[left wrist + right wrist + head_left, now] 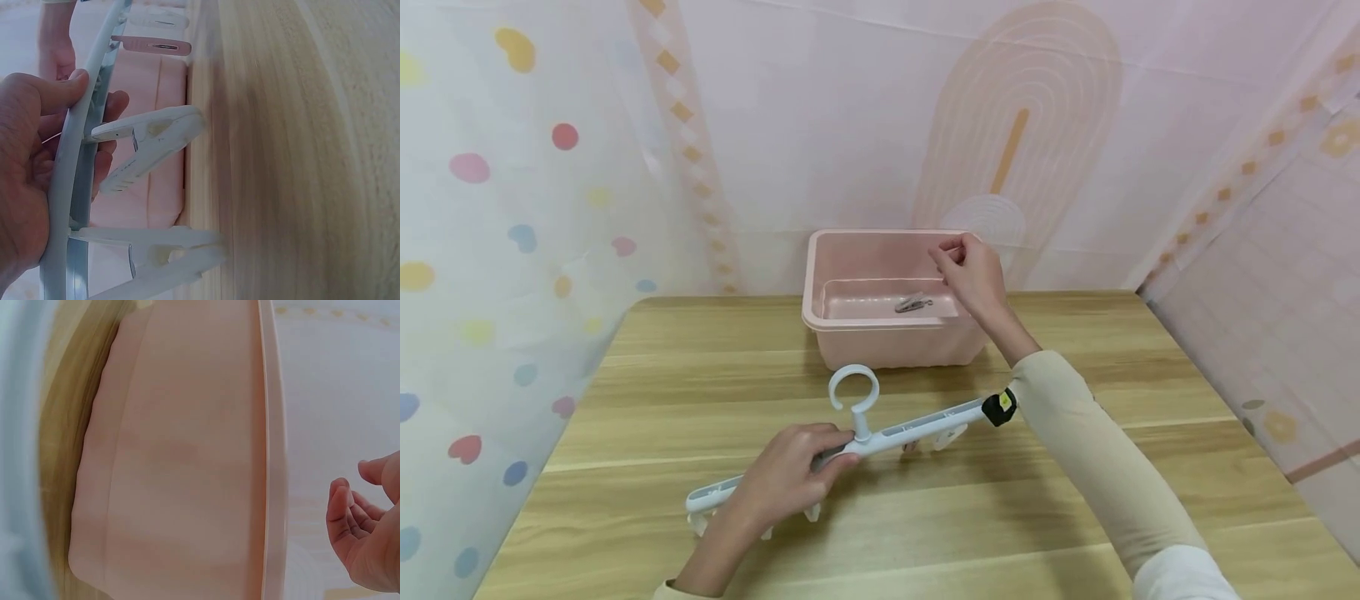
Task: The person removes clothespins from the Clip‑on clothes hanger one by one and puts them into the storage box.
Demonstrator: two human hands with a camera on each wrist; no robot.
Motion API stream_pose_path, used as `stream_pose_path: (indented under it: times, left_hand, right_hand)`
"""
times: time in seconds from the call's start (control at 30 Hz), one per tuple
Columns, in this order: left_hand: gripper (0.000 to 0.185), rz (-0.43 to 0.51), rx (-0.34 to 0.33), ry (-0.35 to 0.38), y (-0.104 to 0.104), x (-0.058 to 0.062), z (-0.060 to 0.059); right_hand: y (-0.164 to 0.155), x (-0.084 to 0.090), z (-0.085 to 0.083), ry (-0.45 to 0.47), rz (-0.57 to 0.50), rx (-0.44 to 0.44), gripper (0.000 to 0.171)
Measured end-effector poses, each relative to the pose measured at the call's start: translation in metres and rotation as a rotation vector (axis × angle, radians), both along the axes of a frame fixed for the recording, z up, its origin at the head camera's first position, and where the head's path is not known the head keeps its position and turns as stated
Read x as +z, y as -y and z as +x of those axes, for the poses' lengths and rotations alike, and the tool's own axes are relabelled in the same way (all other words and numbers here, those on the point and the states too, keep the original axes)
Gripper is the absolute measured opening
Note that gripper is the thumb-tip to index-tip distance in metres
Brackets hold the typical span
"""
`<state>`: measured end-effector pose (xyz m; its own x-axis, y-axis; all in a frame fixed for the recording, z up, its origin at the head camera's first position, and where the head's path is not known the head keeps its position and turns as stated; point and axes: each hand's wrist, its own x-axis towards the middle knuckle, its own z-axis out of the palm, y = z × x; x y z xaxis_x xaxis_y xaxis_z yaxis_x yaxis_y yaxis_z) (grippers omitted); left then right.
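Observation:
A light-blue clip hanger [917, 427] with a round hook [853, 387] is held at a slant over the table, its white clips [153, 144] hanging below the bar. My left hand [793, 475] grips the bar near the middle, thumb on one side and fingers on the other. One pink clip [156, 45] hangs among the white ones. Above the right side of a pink plastic bin [887, 340] is my right hand [973, 273], fingers loosely bent, thumb apart from them and nothing between. Inside the bin lie small dark clips [913, 303].
The bin stands at the back of the wooden table [647, 400], close to a patterned cloth backdrop [820, 125]. A black wrist camera [999, 407] on the right sleeve overlaps the hanger's far end in the head view.

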<state>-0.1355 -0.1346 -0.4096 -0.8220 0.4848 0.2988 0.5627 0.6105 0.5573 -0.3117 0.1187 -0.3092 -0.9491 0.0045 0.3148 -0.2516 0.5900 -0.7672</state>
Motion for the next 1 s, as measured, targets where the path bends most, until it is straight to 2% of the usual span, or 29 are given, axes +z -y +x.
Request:
stream_pose_path:
  times: [0.33, 0.67, 1.0]
  left_hand:
    - [0.016, 0.012, -0.006, -0.008, 0.003, 0.0, -0.002]
    - [0.021, 0.022, -0.006, 0.009, 0.007, 0.0, -0.005]
    - [0.018, 0.024, 0.008, 0.036, 0.011, -0.001, -0.007]
  right_hand:
    - [-0.002, -0.004, 0.017, -0.061, -0.012, 0.038, 0.026]
    - [-0.004, -0.009, 0.035, -0.082, -0.014, 0.083, 0.026]
    - [-0.002, -0.015, 0.057, -0.105, 0.034, 0.099, 0.022]
